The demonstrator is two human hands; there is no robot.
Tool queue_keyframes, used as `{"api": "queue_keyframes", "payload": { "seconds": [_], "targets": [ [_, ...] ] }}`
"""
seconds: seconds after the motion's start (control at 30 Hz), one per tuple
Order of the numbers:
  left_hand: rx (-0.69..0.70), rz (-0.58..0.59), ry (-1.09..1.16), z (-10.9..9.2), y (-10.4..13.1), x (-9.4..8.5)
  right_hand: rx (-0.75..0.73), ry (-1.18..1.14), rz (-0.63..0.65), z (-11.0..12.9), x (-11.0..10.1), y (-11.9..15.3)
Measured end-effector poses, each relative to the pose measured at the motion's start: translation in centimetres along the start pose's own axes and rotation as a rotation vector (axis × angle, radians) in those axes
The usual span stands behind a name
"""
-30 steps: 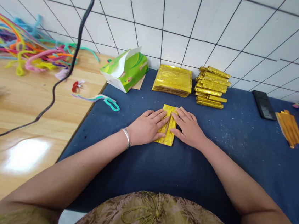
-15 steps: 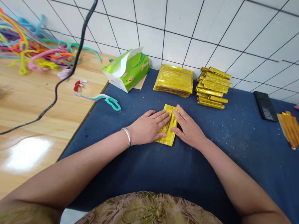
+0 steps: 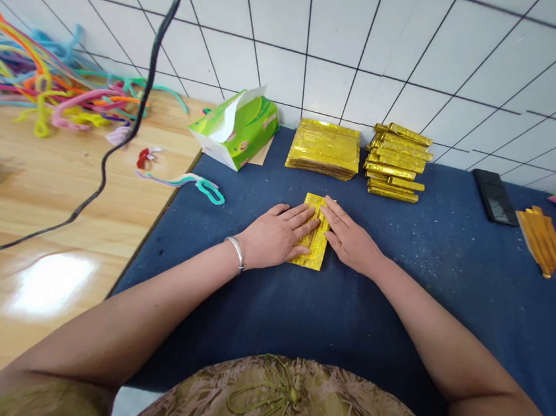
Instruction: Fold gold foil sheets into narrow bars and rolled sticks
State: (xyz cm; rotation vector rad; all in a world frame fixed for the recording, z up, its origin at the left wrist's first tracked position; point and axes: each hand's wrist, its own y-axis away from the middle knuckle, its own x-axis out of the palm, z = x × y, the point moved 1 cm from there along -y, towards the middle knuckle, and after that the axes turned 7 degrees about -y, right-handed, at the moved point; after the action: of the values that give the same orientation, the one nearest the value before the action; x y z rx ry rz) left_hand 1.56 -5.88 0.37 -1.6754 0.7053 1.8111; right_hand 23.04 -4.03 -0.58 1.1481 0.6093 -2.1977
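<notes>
A folded sheet of gold foil paper [image 3: 313, 259] lies on the blue cloth in front of me. My left hand [image 3: 280, 235] rests flat across its left side, fingers stretched out, a silver bangle on the wrist. At the sheet's right edge is my right hand [image 3: 352, 235], its fingers extended and the fingertips on the upper right part of the paper. Behind the hands, against the wall, sit a flat stack of gold foil sheets [image 3: 324, 148] and a pile of narrow folded gold strips [image 3: 398, 161].
Left of the stack stands a green tissue box [image 3: 251, 129]. Colourful pipe cleaners [image 3: 66, 96] heap on the wooden table [image 3: 122, 218], with a black cable [image 3: 105, 176] crossing in front. To the right lie a black phone [image 3: 494, 196] and orange-gold folded strips [image 3: 545, 241].
My right fingertips have shifted slightly left and the paper's right side is pressed narrower, its central gap less visible. My left hand stays nearly in place.
</notes>
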Motion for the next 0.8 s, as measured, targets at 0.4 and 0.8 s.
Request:
{"api": "queue_keyframes", "payload": {
  "seconds": [0.4, 0.8],
  "targets": [
    [0.001, -0.002, 0.016, -0.06, 0.04, -0.37, 0.056, 0.189, -0.06, -0.21, -0.23, 0.67],
    [-0.009, -0.009, 0.007, -0.6, 0.42, -0.06, 0.093, 0.302, 0.057, 0.41, -0.46, 0.76]
  ]
}}
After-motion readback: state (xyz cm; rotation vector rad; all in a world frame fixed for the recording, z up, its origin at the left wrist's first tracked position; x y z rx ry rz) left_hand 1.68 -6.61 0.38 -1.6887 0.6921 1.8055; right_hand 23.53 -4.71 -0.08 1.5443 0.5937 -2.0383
